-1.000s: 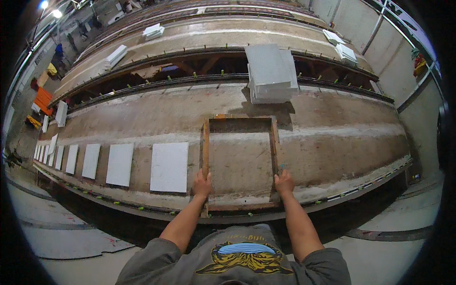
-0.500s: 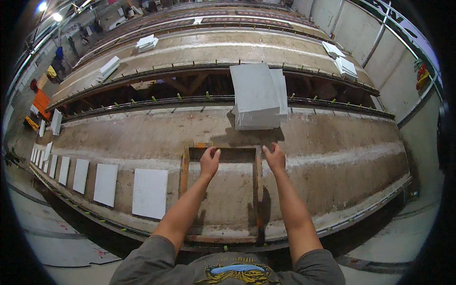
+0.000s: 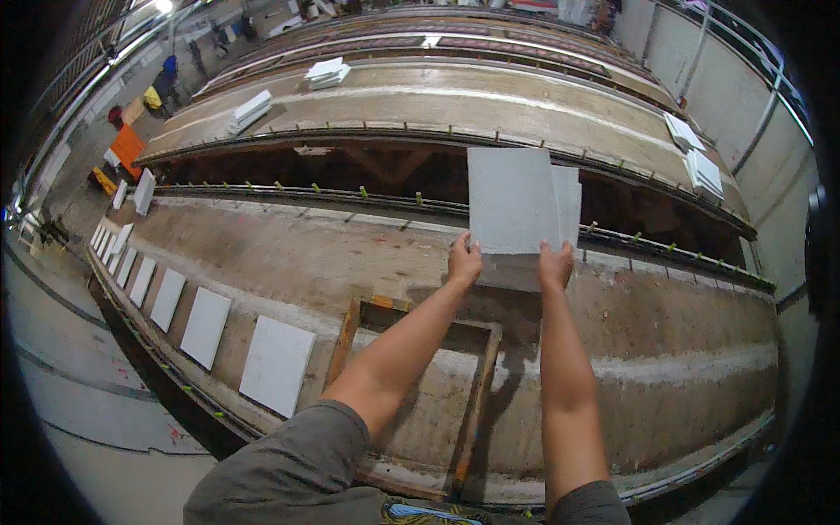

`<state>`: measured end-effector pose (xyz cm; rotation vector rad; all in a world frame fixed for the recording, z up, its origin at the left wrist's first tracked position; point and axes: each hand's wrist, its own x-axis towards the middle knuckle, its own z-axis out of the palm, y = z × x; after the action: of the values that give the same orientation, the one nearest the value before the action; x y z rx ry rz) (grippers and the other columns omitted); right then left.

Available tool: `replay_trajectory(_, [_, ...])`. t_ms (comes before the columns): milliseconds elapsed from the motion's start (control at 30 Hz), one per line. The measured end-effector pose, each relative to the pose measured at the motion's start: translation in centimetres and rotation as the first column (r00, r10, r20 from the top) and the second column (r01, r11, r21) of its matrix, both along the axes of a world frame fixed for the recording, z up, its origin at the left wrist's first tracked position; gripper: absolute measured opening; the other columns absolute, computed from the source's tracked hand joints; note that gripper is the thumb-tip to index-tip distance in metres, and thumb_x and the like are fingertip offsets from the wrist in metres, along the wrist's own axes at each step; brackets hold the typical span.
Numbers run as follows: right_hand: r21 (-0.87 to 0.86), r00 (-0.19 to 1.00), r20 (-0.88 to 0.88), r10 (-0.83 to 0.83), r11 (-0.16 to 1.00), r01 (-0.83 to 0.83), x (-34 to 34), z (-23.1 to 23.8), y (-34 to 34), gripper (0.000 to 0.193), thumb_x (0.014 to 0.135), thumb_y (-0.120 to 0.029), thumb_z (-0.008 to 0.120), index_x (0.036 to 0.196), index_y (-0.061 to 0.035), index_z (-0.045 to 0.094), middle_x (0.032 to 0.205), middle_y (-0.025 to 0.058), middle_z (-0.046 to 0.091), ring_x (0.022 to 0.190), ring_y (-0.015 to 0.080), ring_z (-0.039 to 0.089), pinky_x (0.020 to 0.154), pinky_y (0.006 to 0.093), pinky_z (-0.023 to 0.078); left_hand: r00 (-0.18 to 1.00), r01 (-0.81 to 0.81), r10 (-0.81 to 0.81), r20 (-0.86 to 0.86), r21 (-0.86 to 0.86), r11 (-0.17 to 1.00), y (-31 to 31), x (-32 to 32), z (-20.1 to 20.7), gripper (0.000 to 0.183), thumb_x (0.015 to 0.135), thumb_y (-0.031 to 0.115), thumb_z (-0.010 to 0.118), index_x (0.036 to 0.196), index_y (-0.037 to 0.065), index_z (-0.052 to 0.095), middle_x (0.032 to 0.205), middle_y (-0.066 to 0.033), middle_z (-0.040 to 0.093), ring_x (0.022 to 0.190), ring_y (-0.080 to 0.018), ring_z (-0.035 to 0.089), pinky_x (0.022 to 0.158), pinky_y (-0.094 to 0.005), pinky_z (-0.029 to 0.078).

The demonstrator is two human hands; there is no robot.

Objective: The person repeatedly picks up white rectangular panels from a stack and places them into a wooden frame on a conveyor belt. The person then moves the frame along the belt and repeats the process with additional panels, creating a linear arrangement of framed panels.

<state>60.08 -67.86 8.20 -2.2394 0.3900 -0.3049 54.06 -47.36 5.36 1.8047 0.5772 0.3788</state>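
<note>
A pile of white rectangular sheets (image 3: 512, 197) stands at the far side of the long table in front of me. Its upper sheets are slightly fanned out to the right. At the near left corner of the top sheet, my left hand (image 3: 465, 261) is closed with thumb and fingers on the edge. My right hand (image 3: 556, 266) grips the same near edge farther right. The fingertips are partly hidden, and the pile's near side below lies in shadow. Beneath my left forearm, a rectangular wooden frame (image 3: 487, 372) rests on the table.
Several white sheets (image 3: 277, 366) lie in a row along the table's near left edge. Small pegs (image 3: 418, 199) line the far rail. Beyond a dark gap runs another long table (image 3: 394, 105) with more white piles. A pale wall (image 3: 735, 122) stands at the right.
Both hands have moved forward from above the wooden frame to the pile and taken hold of the top sheet's near edge. My view has turned, shifting the scene rightward.
</note>
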Motion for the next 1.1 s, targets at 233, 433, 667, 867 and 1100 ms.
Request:
replay_trajectory(233, [0.322,0.978,0.201,0.054,0.939,-0.118,0.3,1.0,0.9,0.053,0.086,-0.022,0.075,0.130,-0.0061,0.051,0.115,0.0183,0.063,0.088,0.0253,0.068,0.069,0.0379,0.055,0.982,-0.128,0.183,0.036,-0.585,0.801,0.1,1.0,1.0,0.025,0.100,0.009,0.056,0.125,0.008,0.063,0.093,-0.0093,0.069,0.066,-0.0162,0.066,0.057,-0.0310,0.056])
replay_trajectory(433, [0.515,0.883,0.352,0.311,0.723,-0.460,-0.8,7.6,10.0,0.054,0.092,-0.011,0.065,0.136,-0.0121,0.035,0.092,0.0202,0.068,0.064,0.0260,0.070,0.050,0.0384,0.054,0.992,-0.025,0.120,0.037,-0.878,0.478,5.7,2.4,-2.6,0.027,0.099,0.010,0.056,0.126,0.006,0.062,0.093,-0.0077,0.069,0.070,-0.0201,0.068,0.065,-0.0371,0.060])
replay_trajectory(667, [-0.287,0.781,0.367,0.506,0.860,-0.422,-0.8,4.9,18.0,0.050,0.093,-0.014,0.057,0.137,-0.0103,0.035,0.085,0.0277,0.068,0.073,0.0477,0.067,0.063,0.0537,0.055,0.940,-0.293,0.051,-0.339,-0.717,0.632,10.3,-0.7,-2.9,0.027,0.097,0.032,0.058,0.112,0.010,0.057,0.088,-0.0040,0.051,0.071,-0.0208,0.052,0.058,-0.0405,0.042])
replay_trajectory(867, [-0.409,0.671,0.491,0.556,0.827,-0.386,-2.5,3.0,21.0,0.046,0.094,-0.011,0.055,0.135,-0.0133,0.034,0.082,0.0283,0.066,0.069,0.0516,0.064,0.056,0.0598,0.049,0.952,-0.269,0.069,-0.300,-0.701,0.660,13.9,-4.4,-4.2,0.027,0.097,0.035,0.059,0.106,0.010,0.057,0.087,-0.0033,0.050,0.071,-0.0188,0.052,0.056,-0.0364,0.040])
replay_trajectory(1100, [0.074,0.827,0.432,0.360,0.900,-0.430,-7.8,3.3,18.4,0.051,0.091,-0.006,0.052,0.137,-0.0131,0.032,0.089,0.0283,0.066,0.079,0.0477,0.067,0.063,0.0567,0.050,0.984,-0.092,-0.034,-0.176,-0.661,0.745,13.2,-7.5,-2.2,0.039,0.098,0.042,0.061,0.124,0.013,0.061,0.103,-0.0044,0.062,0.083,-0.0193,0.061,0.068,-0.0373,0.051])
